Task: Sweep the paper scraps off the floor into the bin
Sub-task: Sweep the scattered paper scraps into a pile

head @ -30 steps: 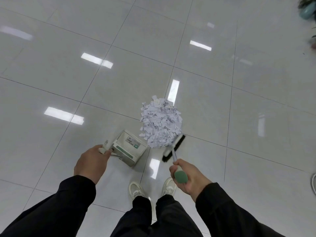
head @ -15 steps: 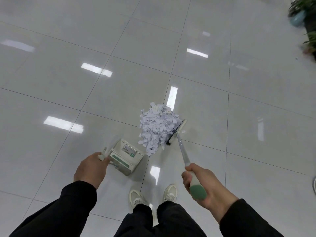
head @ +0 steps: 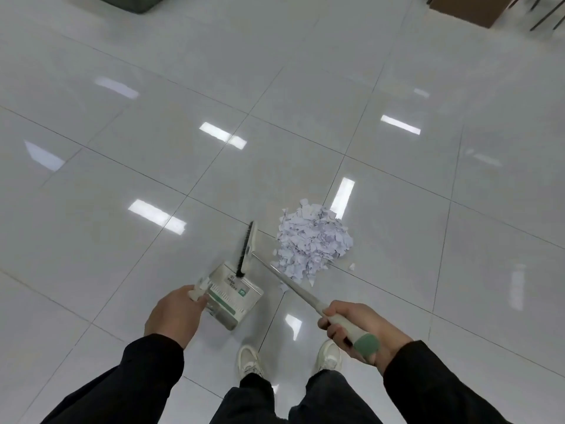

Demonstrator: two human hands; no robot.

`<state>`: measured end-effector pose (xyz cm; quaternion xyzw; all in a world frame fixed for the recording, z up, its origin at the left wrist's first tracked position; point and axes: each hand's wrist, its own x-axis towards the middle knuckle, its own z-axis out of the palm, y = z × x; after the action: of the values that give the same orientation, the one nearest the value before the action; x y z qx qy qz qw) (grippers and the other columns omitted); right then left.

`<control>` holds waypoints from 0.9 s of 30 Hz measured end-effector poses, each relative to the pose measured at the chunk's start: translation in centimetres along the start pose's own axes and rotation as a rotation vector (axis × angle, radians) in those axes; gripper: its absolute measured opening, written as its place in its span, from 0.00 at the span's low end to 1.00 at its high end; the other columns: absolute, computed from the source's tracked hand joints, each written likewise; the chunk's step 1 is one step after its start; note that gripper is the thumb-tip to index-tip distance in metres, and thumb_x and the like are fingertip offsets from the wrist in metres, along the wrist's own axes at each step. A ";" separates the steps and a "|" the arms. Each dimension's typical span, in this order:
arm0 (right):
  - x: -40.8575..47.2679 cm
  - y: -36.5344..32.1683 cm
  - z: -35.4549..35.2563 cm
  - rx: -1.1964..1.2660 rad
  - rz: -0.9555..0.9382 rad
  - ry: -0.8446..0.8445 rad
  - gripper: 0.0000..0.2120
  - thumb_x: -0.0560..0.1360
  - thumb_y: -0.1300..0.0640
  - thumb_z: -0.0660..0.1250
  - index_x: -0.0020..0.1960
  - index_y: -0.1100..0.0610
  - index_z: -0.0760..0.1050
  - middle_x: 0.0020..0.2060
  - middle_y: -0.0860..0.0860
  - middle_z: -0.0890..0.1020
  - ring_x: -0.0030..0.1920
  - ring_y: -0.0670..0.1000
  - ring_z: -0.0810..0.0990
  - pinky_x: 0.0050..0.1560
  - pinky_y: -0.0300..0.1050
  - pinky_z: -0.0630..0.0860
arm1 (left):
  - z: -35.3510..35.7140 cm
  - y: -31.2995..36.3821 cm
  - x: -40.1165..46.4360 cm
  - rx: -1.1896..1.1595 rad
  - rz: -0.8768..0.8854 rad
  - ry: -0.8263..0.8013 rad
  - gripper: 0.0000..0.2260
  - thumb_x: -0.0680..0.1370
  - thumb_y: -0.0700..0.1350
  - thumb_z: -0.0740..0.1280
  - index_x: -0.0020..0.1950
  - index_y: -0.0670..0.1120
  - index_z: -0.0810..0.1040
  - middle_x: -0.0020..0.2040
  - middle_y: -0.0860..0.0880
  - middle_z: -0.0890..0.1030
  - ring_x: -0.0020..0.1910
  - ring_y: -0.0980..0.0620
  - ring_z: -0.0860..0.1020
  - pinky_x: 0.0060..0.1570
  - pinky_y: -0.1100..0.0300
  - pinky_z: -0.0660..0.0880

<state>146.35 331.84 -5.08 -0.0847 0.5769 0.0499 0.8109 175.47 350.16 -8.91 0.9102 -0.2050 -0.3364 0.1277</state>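
A heap of white paper scraps point(head: 313, 240) lies on the glossy tiled floor ahead of my feet. My right hand point(head: 351, 327) grips the green-tipped handle of a broom. The broom's black-bristled head point(head: 246, 247) stands to the left of the heap, its lower end over the dustpan. My left hand point(head: 174, 315) holds the handle of a pale dustpan point(head: 235, 296) with green trim. The dustpan sits on the floor left of the heap and near my left shoe. A few loose scraps lie at the heap's near edge.
My two white shoes point(head: 249, 361) stand on the tiles just behind the dustpan. A dark object point(head: 134, 3) sits at the far top left. At the top right is a brown cardboard box point(head: 470, 9) beside thin dark legs.
The broom head has swung from the right side of the heap over to its left, by the dustpan. My view has lifted and shifted, so the heap now sits further right.
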 end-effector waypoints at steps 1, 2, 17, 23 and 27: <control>1.3 -0.6 -0.2 0.044 0.022 -0.022 0.19 0.70 0.68 0.67 0.60 0.64 0.68 0.34 0.57 0.75 0.23 0.48 0.70 0.18 0.37 0.72 | 0.0 0.0 -0.1 0.015 0.006 -0.008 0.10 0.82 0.60 0.65 0.50 0.57 0.81 0.40 0.55 0.82 0.41 0.52 0.79 0.41 0.56 0.74; 2.4 -1.5 -1.0 0.049 0.054 -0.047 0.22 0.69 0.68 0.68 0.61 0.63 0.67 0.35 0.57 0.74 0.23 0.48 0.70 0.18 0.38 0.72 | 0.4 0.0 -1.0 0.023 -0.009 0.003 0.09 0.82 0.59 0.65 0.50 0.57 0.81 0.41 0.55 0.82 0.41 0.52 0.79 0.41 0.57 0.73; 0.4 -17.4 -18.6 -0.592 0.025 0.108 0.09 0.79 0.63 0.62 0.59 0.62 0.70 0.35 0.57 0.75 0.21 0.47 0.68 0.18 0.34 0.69 | 9.2 6.7 -11.8 -0.024 -0.314 0.143 0.12 0.82 0.57 0.65 0.44 0.52 0.79 0.37 0.49 0.81 0.38 0.49 0.79 0.36 0.57 0.71; -3.3 -18.9 -23.4 -0.937 0.022 0.005 0.13 0.79 0.57 0.68 0.62 0.60 0.78 0.37 0.57 0.76 0.27 0.49 0.68 0.23 0.37 0.67 | 12.9 10.9 -15.1 -0.058 -0.326 0.175 0.15 0.82 0.60 0.62 0.43 0.53 0.79 0.36 0.49 0.80 0.38 0.49 0.78 0.36 0.57 0.70; -3.6 -20.4 -24.4 -1.076 0.073 -0.018 0.14 0.78 0.57 0.70 0.63 0.58 0.79 0.37 0.57 0.76 0.28 0.49 0.68 0.23 0.37 0.67 | 14.6 13.0 -16.1 -0.068 -0.367 0.176 0.15 0.82 0.61 0.62 0.44 0.54 0.79 0.37 0.50 0.80 0.37 0.50 0.78 0.35 0.57 0.70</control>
<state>126.18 307.13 -7.87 -0.4678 0.4656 0.3671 0.6554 150.89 344.69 -5.91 0.9533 -0.0125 -0.2801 0.1125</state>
